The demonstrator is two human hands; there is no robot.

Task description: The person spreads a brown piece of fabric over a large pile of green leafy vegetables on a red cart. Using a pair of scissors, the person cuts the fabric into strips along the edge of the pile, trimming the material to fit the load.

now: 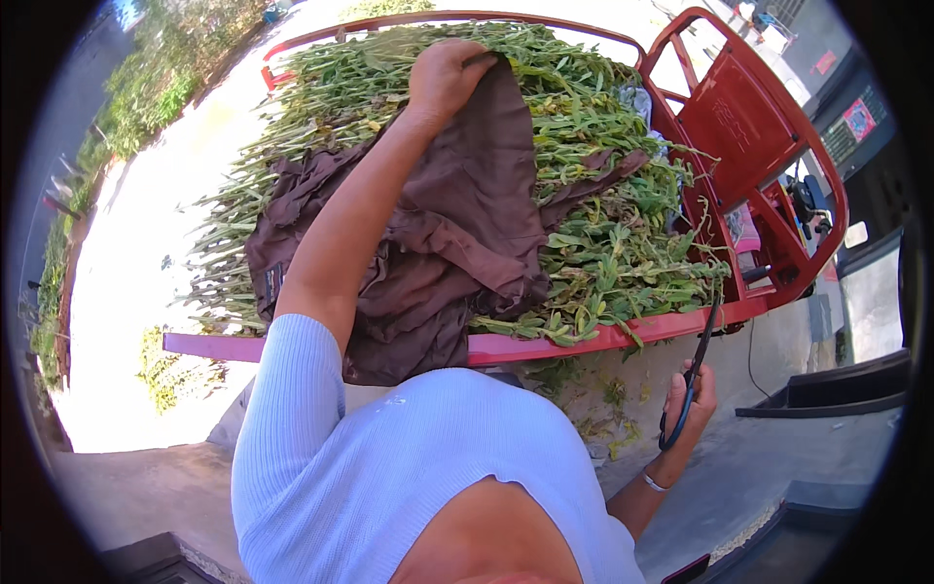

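Brown cloth, frame centre, draped over cut green plants piled in red cart bed. Left hand, upper centre, fingers clamped on cloth's top edge. Right hand, lower right, fingers wrapped around black strap.

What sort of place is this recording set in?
Probably outdoors on a farm lane or yard: a red cart heaped with cut green plants, sunlit ground, and a hedge along the edge.
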